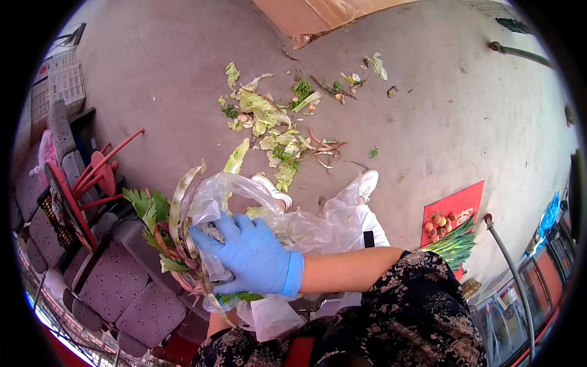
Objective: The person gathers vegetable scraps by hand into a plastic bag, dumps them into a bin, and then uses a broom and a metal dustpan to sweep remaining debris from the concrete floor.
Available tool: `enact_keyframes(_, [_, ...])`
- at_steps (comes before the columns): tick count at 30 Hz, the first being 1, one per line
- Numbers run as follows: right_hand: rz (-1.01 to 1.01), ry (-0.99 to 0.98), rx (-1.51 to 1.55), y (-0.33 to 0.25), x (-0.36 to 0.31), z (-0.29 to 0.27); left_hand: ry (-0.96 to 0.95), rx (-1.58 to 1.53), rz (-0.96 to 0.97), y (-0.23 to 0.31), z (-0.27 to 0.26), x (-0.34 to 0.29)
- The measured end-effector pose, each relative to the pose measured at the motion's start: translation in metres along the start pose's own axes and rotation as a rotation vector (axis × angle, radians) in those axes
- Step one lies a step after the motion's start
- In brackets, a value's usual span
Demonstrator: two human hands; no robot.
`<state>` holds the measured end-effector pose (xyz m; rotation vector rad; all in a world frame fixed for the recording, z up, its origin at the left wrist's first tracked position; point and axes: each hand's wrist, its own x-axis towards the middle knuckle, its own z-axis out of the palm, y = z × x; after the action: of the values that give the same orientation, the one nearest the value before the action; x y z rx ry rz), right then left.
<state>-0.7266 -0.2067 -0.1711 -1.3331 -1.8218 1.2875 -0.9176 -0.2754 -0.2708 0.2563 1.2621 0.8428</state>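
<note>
My right hand (251, 260), in a blue glove, reaches across to the left and is closed on a clear plastic bag (342, 217). The crumpled bag spreads to the right over my lap and legs. Green leaves (147, 211) with pinkish stems and long, curling yellowish leaf strips (180, 199) stick out beside the fingers on the left. A pale green leaf (236, 157) points up from the bag's far side. Of my left arm only a bit of forearm (218, 323) shows, below the bundle. The left hand's fingers are hidden under the leaves and plastic.
Vegetable scraps (263, 113) lie scattered on the floor ahead of my shoes (369, 183). A cardboard sheet (324, 18) is at the far side. On the right, a red mat (455, 199) holds onions and green stalks (455, 244). Patterned seats (116, 284) and an overturned red stool (92, 177) stand left.
</note>
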Motion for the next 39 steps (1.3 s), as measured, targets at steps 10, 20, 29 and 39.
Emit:
enact_keyframes(10, [-0.109,0.083,-0.095,-0.166,0.004,-0.062,-0.218,0.048,0.236,0.13,0.06,-0.089])
enact_keyframes(20, [-0.251,0.247,-0.145,-0.252,-0.019,-0.066,-0.32,0.028,0.447,0.183,0.068,-0.165])
enact_keyframes(29, [-0.167,0.363,-0.08,-0.294,-0.026,-0.069,-0.568,0.074,0.628,0.247,0.111,-0.19])
enact_keyframes(39, [-0.295,0.584,-0.009,-0.347,-0.029,-0.074,-0.734,0.144,0.676,0.305,0.129,-0.216])
